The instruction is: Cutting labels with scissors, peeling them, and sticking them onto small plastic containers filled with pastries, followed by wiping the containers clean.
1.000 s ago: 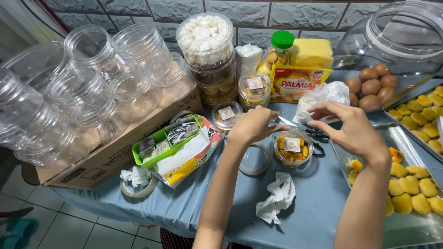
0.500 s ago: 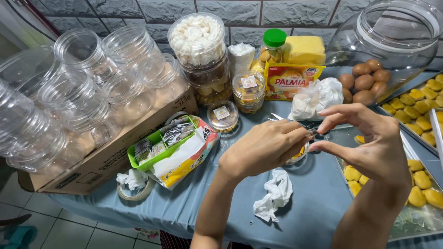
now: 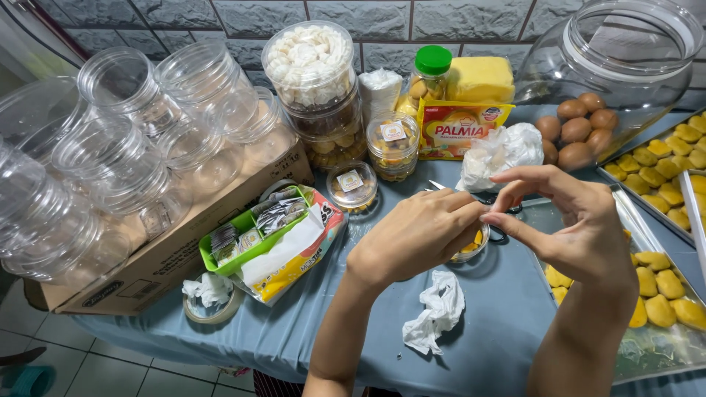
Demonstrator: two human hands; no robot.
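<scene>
The left hand [image 3: 419, 235] and right hand [image 3: 581, 220] are meeting fingertip to fingertip above a small clear tub of yellow cookies [image 3: 471, 246] that is sitting on the blue tablecloth [image 3: 500, 331]. Both are pinching, but whether anything is being gripped cannot be told. A similar tub with a square white label [image 3: 353, 184] is standing just behind. A yellow-and-red rectangular packet [image 3: 460, 132] is leaning by the green-capped jar [image 3: 432, 73].

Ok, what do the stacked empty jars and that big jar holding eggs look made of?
The stacked empty jars look like clear thin plastic: see-through walls with moulded screw threads. The big jar is clear and glossy; glass or thick plastic, I cannot tell which. The brown eggs show through its wall.
</scene>
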